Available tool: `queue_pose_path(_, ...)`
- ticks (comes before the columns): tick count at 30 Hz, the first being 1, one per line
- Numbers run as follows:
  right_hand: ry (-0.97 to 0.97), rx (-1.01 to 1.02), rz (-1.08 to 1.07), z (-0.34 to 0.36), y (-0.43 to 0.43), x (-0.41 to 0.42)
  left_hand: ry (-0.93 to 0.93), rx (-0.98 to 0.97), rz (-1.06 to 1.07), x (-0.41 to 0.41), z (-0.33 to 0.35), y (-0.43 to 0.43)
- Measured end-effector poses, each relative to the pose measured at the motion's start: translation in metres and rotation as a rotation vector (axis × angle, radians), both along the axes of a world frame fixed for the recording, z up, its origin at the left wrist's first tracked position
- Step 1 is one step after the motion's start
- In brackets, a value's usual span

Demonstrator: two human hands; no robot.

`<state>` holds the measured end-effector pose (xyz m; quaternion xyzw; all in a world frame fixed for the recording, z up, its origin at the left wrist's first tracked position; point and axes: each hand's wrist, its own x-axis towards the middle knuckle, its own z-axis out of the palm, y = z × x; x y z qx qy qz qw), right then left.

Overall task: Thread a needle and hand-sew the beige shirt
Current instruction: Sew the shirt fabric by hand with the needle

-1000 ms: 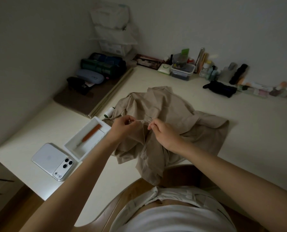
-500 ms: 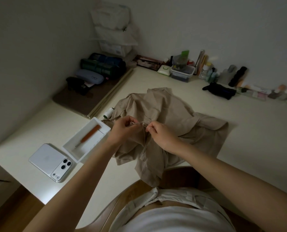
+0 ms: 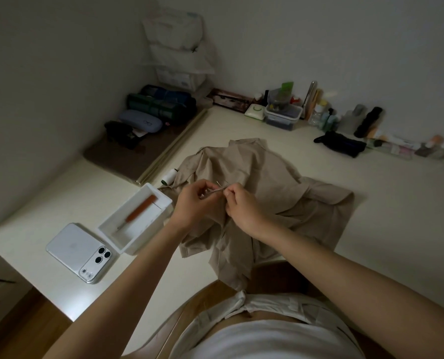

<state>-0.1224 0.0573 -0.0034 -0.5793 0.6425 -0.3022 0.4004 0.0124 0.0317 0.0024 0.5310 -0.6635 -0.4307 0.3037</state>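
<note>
Fingers of the left hand and right hand pinch a thin needle between them, both grips narrow, above the crumpled beige shirt on the table. Just left of the pinch sits a white thread spool (thread itself too fine to see); nearer the person, a white tray and phone.

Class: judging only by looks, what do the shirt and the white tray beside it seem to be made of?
Beige shirt: matte woven cloth, perhaps cotton or linen; it folds and creases softly without shine.
White tray: probably smooth plastic; rigid, straight, even walls with a faint sheen. Neither material is certain in this dim light.
</note>
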Motion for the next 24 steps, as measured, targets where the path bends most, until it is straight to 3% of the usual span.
queue_pose_path(7,-0.065,0.035,0.122,0.004,0.006,-0.009,0.011,-0.025,0.063,0.006,0.002,-0.006)
queue_pose_path(14,-0.213,0.052,0.081,0.016,0.005,-0.005,0.055,-0.029,0.06,0.001,0.005,-0.006)
queue_pose_path(24,-0.623,0.321,0.03,0.03,0.002,-0.005,0.117,0.002,0.073,0.003,0.012,-0.008)
